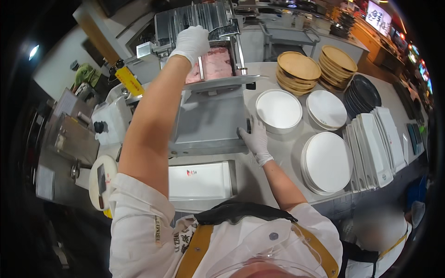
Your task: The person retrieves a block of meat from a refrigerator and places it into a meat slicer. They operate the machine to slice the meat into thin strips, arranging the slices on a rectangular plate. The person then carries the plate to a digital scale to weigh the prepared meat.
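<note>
A meat slicer point(210, 118) with a grey metal body stands before me. Pink marbled meat point(217, 62) lies in its carriage, behind the blade guard point(226, 83). My left hand point(191, 43), in a white glove, is closed at the carriage around what looks like a metal handle; the grip itself is hidden by the fist. At the slicer's right side, my gloved right hand point(256, 137) has thumb and fingers around a black knob point(248, 125). A white rectangular tray point(200, 180) with a red mark sits on the counter in front of the slicer.
Stacked white round plates point(326, 161), wooden round trays point(299, 66), dark plates point(363, 93) and long white dishes point(373, 149) stand to the right. A knife point(101, 184) rests on a round cutting board point(95, 173) at left. Someone point(379, 236) is close by at lower right; another person point(87, 76) is farther off.
</note>
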### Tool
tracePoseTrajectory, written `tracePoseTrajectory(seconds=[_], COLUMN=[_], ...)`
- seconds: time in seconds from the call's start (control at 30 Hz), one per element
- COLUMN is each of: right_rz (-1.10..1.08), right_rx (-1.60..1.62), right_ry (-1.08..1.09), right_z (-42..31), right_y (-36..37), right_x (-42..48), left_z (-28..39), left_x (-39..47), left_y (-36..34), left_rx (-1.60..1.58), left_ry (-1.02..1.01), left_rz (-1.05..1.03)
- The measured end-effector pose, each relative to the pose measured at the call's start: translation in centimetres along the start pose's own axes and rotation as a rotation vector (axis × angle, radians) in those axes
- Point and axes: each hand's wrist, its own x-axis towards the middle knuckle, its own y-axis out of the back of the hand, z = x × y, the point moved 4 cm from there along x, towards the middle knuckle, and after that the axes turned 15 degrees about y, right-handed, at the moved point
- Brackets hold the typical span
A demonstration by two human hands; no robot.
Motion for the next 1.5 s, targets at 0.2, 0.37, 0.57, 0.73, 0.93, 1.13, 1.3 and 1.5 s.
tracePoseTrajectory(seconds=[0.2, 0.37, 0.57, 0.73, 0.93, 1.13, 1.3, 1.5], right_rz=[0.073, 0.073, 0.062, 0.050, 0.053, 0.040, 0.030, 0.067], right_rx=[-0.194, -0.268, -0.217, -0.238, -0.245, -0.287, -0.174, -0.168], right_ry=[0.498, 0.498, 0.476, 0.463, 0.473, 0.468, 0.428, 0.464], right_z=[-5.3, -4.4, -5.1, -5.3, -4.8, -4.4, -4.3, -3.6], right_y=[-2.2, -3.7, -3.7, -3.7, -3.8, -4.4, -3.8, -4.0], right_x=[3.1, 3.3, 3.3, 3.1, 3.3, 3.4, 3.4, 3.3], left_z=[-6.2, -10.7, -18.6, -17.6, -10.8, -4.5, 0.9, 0.1], left_x=[-0.8, -1.0, 0.1, 0.8, 0.1, -0.5, -0.1, -0.3], left_y=[-1.2, -1.7, -4.0, -4.0, -3.1, -1.3, -0.3, -0.4], left_rx=[0.099, 0.131, 0.185, 0.166, 0.012, -0.058, -0.074, -0.111], left_ry=[0.086, 0.236, 0.368, 0.325, 0.187, 0.130, 0.047, 0.045], left_rz=[-0.103, -0.288, -0.301, -0.323, -0.109, -0.100, -0.103, 0.002])
